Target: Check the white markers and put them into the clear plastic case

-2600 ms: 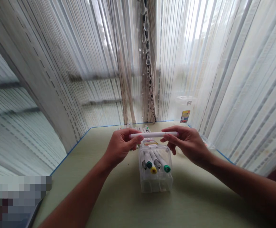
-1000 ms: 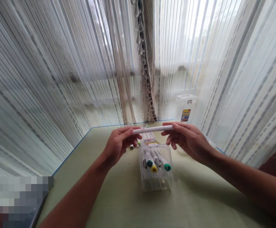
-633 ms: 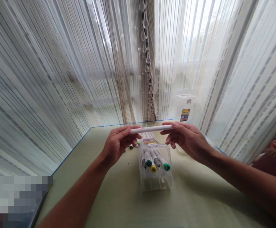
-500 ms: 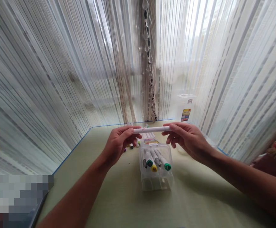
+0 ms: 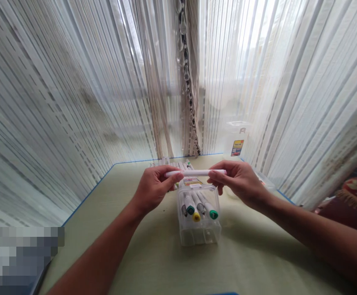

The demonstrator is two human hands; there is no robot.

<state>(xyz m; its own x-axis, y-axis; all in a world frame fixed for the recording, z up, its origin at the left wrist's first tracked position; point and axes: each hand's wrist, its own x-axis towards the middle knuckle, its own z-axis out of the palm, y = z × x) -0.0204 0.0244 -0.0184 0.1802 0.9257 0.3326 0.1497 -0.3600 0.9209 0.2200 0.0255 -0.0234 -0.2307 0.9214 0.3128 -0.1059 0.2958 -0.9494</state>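
A white marker (image 5: 193, 173) is held level between both hands, above the far end of a clear plastic case. My left hand (image 5: 156, 184) pinches its left end between thumb and fingers. The right end is gripped by my right hand (image 5: 235, 178), with the thumb along the barrel. Below, the clear case (image 5: 199, 237) stands on the table and holds several white markers; their green, yellow and grey ends point toward me, such as the yellow end (image 5: 196, 216). Behind the held marker lie more white markers (image 5: 169, 162), partly hidden by my hands.
A tall clear container (image 5: 237, 141) with a yellow and blue label stands at the table's back right. The light green table (image 5: 113, 229) has a blue edge. String curtains (image 5: 73, 82) hang behind it, with a beaded strand in the middle. Reddish fringed fabric (image 5: 356, 196) is at right.
Both hands have shifted their hold inward along the marker, and its ends now show past the fingers. The marker sits slightly lower in view. The camera view has shifted a little.
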